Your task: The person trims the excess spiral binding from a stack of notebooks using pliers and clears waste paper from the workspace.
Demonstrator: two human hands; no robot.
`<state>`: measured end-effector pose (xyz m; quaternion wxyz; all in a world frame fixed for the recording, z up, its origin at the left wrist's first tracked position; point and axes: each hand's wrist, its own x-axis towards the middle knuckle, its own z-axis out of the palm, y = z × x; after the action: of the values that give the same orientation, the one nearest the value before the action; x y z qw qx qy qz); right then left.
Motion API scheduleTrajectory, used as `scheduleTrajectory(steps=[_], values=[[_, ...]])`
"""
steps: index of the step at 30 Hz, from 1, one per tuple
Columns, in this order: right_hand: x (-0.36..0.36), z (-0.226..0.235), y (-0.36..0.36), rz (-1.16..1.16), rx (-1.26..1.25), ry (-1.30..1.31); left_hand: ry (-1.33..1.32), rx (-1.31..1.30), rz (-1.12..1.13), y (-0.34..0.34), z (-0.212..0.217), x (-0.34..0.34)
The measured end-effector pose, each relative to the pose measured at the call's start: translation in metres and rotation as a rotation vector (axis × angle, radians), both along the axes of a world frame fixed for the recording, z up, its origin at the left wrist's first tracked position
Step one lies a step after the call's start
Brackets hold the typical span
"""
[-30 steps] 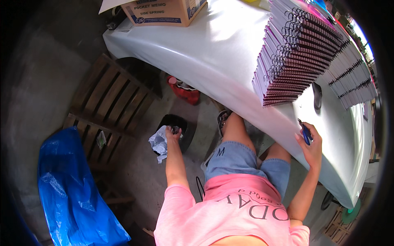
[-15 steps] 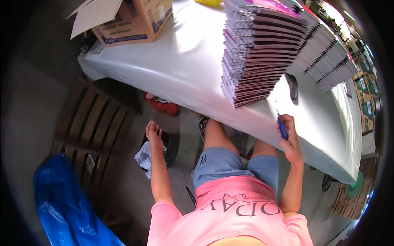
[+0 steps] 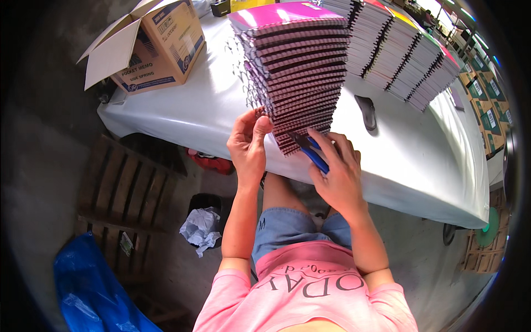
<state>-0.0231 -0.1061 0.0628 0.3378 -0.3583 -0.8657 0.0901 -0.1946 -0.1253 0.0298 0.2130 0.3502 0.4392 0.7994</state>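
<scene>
At the left, one blue sheet (image 3: 99, 293) is seen, then one open box (image 3: 160, 52) on one table (image 3: 431, 160) and one bin (image 3: 211, 201) below, topped with crumpled paper (image 3: 202, 228). The left hand (image 3: 249, 144) is half curled at the near left edge of one tall notebook stack (image 3: 304, 72); whether a coil is pinched cannot be told. The stack is reached just beyond both hands. One pair of pliers (image 3: 315, 157) is held by the right hand (image 3: 342, 174). Farther right, one black object (image 3: 366, 113) is laid before at least three rear stacks (image 3: 398, 55).

Both arms (image 3: 240, 224) are pointing forward. The left hand (image 3: 246, 146) is holding its fingers bent; the right hand (image 3: 341, 176) is gripping.
</scene>
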Motion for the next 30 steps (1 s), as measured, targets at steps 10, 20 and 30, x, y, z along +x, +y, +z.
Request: scheduleTrajectory(steps=[10,20,30], values=[[-0.021,-0.001,0.005,-0.089,0.027,-0.065,-0.002,-0.005,0.033,-0.003,0.005,0.003],[-0.035,-0.019,0.019,0.014,-0.196,0.135,0.011,0.007,0.02,-0.002,0.0,0.001],[-0.021,0.001,0.011,-0.085,0.13,0.051,0.002,0.0,-0.044,-0.007,0.004,0.0]])
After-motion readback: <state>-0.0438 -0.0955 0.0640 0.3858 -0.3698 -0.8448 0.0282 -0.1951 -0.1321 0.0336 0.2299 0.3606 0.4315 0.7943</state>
